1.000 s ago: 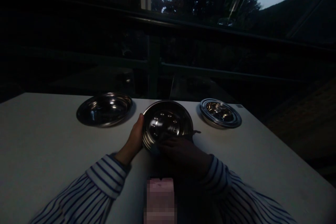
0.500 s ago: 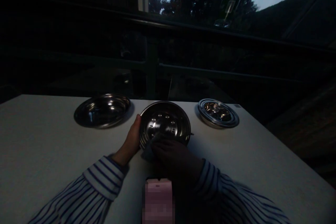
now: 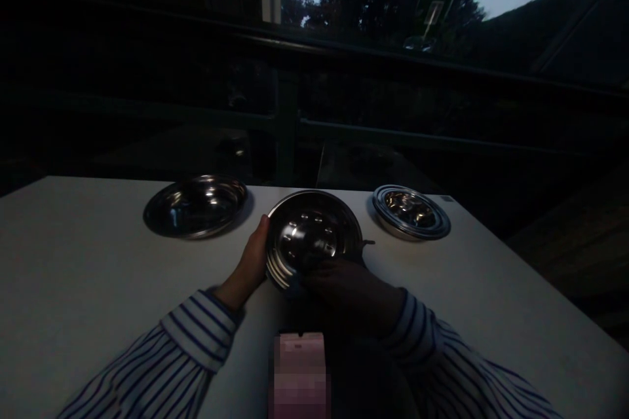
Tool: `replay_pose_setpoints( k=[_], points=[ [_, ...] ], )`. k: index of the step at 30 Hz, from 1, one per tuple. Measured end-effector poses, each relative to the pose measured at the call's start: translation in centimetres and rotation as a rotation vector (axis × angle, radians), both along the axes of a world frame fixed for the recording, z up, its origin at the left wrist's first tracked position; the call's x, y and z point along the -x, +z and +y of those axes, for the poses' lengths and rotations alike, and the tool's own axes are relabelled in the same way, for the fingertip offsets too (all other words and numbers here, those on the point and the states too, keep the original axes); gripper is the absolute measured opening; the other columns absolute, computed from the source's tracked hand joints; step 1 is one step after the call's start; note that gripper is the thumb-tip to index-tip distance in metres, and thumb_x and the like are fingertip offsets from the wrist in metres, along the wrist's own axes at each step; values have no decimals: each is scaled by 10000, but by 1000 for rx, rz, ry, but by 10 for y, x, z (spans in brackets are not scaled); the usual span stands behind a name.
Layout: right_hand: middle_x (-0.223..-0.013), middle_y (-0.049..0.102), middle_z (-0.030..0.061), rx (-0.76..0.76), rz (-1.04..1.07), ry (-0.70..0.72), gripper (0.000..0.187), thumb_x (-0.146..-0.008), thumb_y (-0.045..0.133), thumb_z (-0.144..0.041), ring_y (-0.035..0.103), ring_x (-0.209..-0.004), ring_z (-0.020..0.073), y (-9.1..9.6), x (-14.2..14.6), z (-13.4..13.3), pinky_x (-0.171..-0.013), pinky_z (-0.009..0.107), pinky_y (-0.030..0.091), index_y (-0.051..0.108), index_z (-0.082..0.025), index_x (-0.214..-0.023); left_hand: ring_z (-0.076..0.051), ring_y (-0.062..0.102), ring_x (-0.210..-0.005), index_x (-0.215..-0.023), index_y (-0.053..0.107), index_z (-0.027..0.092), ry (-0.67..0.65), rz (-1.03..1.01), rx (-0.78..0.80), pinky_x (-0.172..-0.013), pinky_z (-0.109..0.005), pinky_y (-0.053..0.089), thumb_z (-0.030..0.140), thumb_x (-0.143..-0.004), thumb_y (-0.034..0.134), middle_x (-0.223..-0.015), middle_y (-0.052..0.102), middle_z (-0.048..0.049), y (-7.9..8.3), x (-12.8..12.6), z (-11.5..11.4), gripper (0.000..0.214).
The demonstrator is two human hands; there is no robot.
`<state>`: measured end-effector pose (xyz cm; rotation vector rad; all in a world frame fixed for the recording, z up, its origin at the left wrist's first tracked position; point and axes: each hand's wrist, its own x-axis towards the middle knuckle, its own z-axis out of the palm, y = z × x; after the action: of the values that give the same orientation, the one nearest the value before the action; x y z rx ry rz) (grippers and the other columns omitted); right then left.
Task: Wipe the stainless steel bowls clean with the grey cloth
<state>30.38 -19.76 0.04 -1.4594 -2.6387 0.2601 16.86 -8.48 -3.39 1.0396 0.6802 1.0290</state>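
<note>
A round steel bowl (image 3: 310, 230) sits tilted toward me in the middle of the white table (image 3: 83, 275). My left hand (image 3: 250, 263) curls round the bowl's left rim and holds it. My right hand (image 3: 351, 287) lies in deep shadow at the bowl's near rim, its fingers closed on what looks like a small cloth (image 3: 293, 283) pressed against the metal. Both of my sleeves are striped white and dark.
A wide steel plate (image 3: 196, 206) lies to the left of the bowl and a smaller ribbed steel plate (image 3: 411, 211) to its right. A pink object (image 3: 299, 373) sits at the near edge. A dark railing (image 3: 393, 137) runs behind the table's far edge.
My right hand with the cloth slid left along the bowl's near rim, then back to the right. The bowl rocked slightly. My left hand kept its hold.
</note>
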Motion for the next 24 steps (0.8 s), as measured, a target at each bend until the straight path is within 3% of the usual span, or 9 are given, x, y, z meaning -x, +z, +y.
replay_pose_setpoints(
  k=[6,11,17,21,24],
  points=[
    [-1208,537,168,-140,59,-9,434,-817,497,-247,466,-1119,250,-6,9,0,-903,388,394,445,-73,-1211,-276,572,-1055,-992,666,152,11,3,-41,-959,-387,388,625,-678,534,-971,709,-73,-2,2,2,583],
    [-976,652,94,15,-49,-42,239,-814,502,-224,574,-948,218,1,0,-5,-824,344,428,579,-138,-1023,-282,558,-1074,-962,674,150,18,25,-11,-943,-379,400,646,-678,516,-951,713,-88,-4,2,3,593],
    [-1283,476,183,-159,3,-32,518,-817,496,-256,401,-1190,275,-10,11,-2,-906,428,380,373,-60,-1281,-276,579,-1043,-950,680,153,2,11,-29,-952,-372,395,645,-658,538,-968,710,-78,-3,2,3,589],
    [-971,651,117,-78,-73,-81,230,-811,500,-216,564,-966,233,-4,10,-5,-802,369,432,574,-122,-1007,-281,583,-1036,-986,669,149,13,31,1,-950,-391,393,657,-666,517,-943,714,-86,-3,2,2,619],
    [-994,646,120,-85,-78,-75,270,-800,510,-216,554,-992,241,-4,9,-6,-834,383,420,560,-116,-1047,-280,580,-1044,-994,669,152,18,38,-6,-960,-393,385,653,-671,516,-951,714,-86,-1,0,1,616]
  ],
)
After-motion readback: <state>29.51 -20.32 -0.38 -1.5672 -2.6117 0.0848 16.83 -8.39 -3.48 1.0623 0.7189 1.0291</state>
